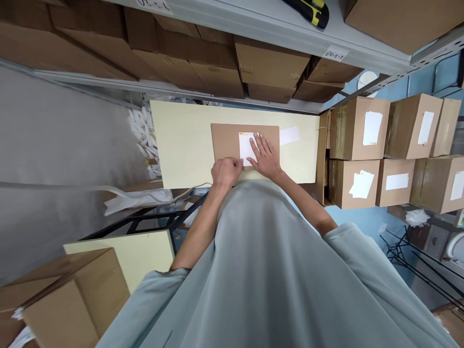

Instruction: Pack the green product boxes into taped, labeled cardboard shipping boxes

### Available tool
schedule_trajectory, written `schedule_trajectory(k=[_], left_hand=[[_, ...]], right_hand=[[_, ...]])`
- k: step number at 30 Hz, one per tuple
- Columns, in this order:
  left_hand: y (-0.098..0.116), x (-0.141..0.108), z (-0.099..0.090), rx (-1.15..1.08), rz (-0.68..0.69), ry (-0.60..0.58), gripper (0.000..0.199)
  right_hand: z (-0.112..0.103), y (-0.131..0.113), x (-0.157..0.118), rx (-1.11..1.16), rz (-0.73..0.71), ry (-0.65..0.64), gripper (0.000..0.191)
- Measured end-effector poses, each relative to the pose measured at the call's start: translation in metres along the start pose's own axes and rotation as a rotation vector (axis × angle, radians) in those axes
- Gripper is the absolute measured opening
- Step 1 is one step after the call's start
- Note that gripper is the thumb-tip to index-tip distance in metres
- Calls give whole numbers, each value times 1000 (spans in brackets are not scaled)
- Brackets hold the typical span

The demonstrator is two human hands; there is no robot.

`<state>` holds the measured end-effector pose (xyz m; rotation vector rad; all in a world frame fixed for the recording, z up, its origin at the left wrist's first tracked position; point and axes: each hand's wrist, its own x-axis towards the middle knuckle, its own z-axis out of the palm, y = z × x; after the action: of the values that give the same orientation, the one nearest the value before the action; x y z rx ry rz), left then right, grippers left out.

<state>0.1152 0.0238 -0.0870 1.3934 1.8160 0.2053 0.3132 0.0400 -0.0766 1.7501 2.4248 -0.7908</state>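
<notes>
One flat brown carton (224,140) lies on the pale table (181,145), a white label (244,149) on its top. The right hand (267,157) lies across the label, fingers spread apart; the left hand (225,172) curls at the near edge, fingers bunched together, though whether they pinch anything is hard to tell. Best, I'd judge, to smooth outward from the label's middle while the left steadies the carton.
</notes>
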Motion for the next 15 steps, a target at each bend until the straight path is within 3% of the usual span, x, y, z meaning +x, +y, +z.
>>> schedule_trajectory(k=[3,5,7,10,15], left_hand=[[10,6,-7,42,216,61,55],[17,15,-10,31,453,-28,74],[20,26,-9,56,599,-137,84],[15,38,-5,102,622,-177,92],[-4,39,0,155,600,-117,93]], right_hand=[[6,4,-7,-4,-18,0,84],[5,7,-8,-9,-25,-2,77],[0,11,-8,-5,-16,-4,72],[-7,15,-10,9,32,7,71],[-8,17,-14,11,51,29,72]])
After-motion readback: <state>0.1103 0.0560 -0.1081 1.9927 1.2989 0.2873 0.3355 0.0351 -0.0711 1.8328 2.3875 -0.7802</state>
